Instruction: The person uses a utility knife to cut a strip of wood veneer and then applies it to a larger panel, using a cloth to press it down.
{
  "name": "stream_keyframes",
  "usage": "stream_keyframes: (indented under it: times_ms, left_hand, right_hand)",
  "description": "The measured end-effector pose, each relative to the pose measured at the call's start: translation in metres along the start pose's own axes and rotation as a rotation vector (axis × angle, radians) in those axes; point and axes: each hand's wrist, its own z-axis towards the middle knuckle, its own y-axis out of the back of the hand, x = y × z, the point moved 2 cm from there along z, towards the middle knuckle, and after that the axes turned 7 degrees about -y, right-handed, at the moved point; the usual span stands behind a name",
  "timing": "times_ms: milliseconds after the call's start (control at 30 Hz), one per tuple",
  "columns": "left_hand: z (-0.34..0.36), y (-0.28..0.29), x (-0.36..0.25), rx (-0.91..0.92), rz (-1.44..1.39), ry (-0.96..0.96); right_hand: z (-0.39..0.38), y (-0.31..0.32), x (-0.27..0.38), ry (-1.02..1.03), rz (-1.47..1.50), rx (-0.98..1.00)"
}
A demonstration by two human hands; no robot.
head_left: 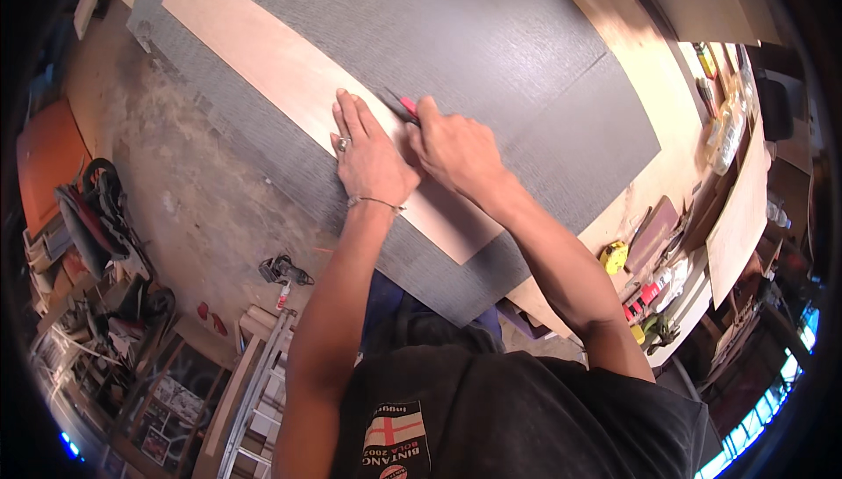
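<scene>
The left hand (373, 159) lies flat on the strip (254, 36), palm down, its fingers (357, 115) straight, close together and gripping nothing. It bears a ring (343, 143) and, at the wrist, a bracelet (377, 204).

The right hand (460, 150) is just beside it, at three o'clock, its fingers closed around a red and dark knife (407, 105). At least it appears to be a knife: the grip hides most of the handle, and the thin dark end is hard to make out against the grey. That end points between ten and eleven o'clock, just beside the strip's long right edge; whether it touches anything there, I cannot tell.

The strip, pale and long, runs from between ten and eleven o'clock down to between four and five, passing under both hands. It lies on a large grey sheet (517, 67), which spreads out on both sides of it. The sheet rests on a pale wooden counter (682, 128), bare along the sheet's right side.

From the hands, a yellow tape measure (614, 257) sits at four o'clock and a clear plastic bundle (724, 139) at three. An orange panel (51, 163) stands at nine, and a black cord (285, 270) lies on the floor (206, 181) between seven and eight.
</scene>
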Motion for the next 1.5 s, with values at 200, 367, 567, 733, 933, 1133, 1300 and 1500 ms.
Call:
stream_keyframes:
  times_ms: [200,367,567,733,933,1133,1300,1500]
  left_hand:
    - [0.0,0.0,0.002,0.036,-0.068,-0.008]
    - [0.001,0.001,0.003,0.051,-0.119,0.02]
    - [-0.001,-0.003,0.006,-0.023,-0.299,0.08]
    - [-0.003,-0.008,0.009,0.053,-0.397,0.161]
    - [-0.004,-0.007,0.004,0.014,-0.016,-0.003]
    - [-0.005,-0.006,0.004,0.017,-0.01,-0.019]
    - [-0.002,-0.005,0.002,0.018,0.029,-0.007]
    - [-0.005,0.001,-0.005,0.043,0.001,0.0]
  right_hand:
    - [0.053,-0.019,0.031,0.052,0.045,0.031]
    - [0.06,-0.012,0.043,0.109,0.025,0.045]
    - [0.066,-0.011,0.049,0.09,0.082,0.169]
    - [0.062,-0.006,0.043,0.11,0.059,0.161]
    - [0.022,-0.01,0.017,0.085,0.032,0.15]
    - [-0.003,-0.013,0.001,0.06,0.026,0.133]
    - [-0.035,-0.008,-0.016,-0.015,-0.091,0.21]
    - [-0.082,-0.007,-0.042,-0.054,-0.131,0.139]
